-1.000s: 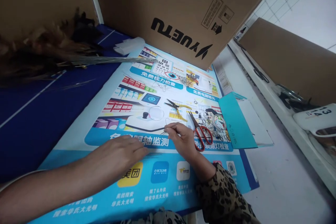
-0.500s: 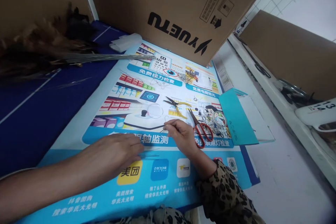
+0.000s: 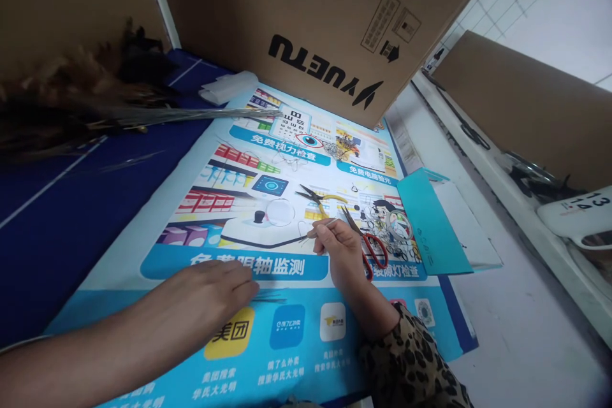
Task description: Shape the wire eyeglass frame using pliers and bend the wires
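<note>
My right hand (image 3: pixel 340 254) is closed in a pinch on a thin wire (image 3: pixel 303 228), whose bent end sticks out to the left of the fingertips. My left hand (image 3: pixel 217 293) is low over the printed sheet with its fingers together and curled down. Several dark thin wires (image 3: pixel 271 299) lie beside its fingertips; whether it grips any is hidden. Just beyond my right hand lie yellow-handled pliers (image 3: pixel 318 199), jaws pointing left. Red-handled scissors (image 3: pixel 367 243) rest to its right, partly behind the hand. A tangle of small wire pieces and rings (image 3: pixel 389 226) is next to the scissors.
A large cardboard box (image 3: pixel 306 19) stands at the back. Brown and black feathery bundles (image 3: pixel 71 92) with long thin stems (image 3: pixel 205 116) lie at left on blue cloth (image 3: pixel 86 185). A teal box (image 3: pixel 437 226) is at right, a white mug (image 3: pixel 578 217) farther right.
The view has shifted slightly, so the sheet sits lower. My right hand has moved a little to the right with the wire in its pinch. The left hand has barely moved over the sheet.
</note>
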### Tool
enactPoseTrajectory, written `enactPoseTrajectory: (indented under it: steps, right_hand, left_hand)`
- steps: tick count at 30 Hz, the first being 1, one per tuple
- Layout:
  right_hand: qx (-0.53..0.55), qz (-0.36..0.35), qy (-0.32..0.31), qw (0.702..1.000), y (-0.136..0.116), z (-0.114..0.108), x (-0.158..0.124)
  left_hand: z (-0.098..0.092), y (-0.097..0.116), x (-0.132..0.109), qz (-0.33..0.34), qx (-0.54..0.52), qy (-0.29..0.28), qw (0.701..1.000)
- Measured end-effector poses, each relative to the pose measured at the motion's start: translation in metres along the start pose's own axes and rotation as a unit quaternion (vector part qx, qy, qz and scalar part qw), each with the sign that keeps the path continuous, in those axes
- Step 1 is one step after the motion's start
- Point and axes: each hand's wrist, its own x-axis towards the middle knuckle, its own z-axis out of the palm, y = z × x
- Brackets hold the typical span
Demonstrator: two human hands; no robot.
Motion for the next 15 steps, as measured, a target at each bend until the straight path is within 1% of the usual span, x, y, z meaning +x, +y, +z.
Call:
enactPoseTrajectory:
  steps: [3,6,9,12,15]
  right_hand:
    - [-0.012,-0.001,-0.004,1.000,0.000,0.000,0.000]
    - [-0.017,-0.002,-0.006,1.000,0.000,0.000,0.001]
    - [-0.008,-0.002,0.001,1.000,0.001,-0.001,0.002]
    - [-0.007,-0.013,0.013,1.000,0.002,-0.004,0.003]
    - [-0.009,-0.021,0.025,0.999,0.002,-0.005,0.004]
  left_hand:
    - [-0.007,0.010,0.001,-0.005,0.039,-0.025,0.999]
    - [-0.009,0.016,0.004,-0.010,0.074,-0.038,0.997]
    - [-0.011,0.019,0.007,-0.025,0.103,-0.072,0.992]
    - [-0.018,0.023,0.011,-0.052,0.094,-0.112,0.988]
    - [-0.023,0.024,0.010,-0.068,0.061,-0.122,0.988]
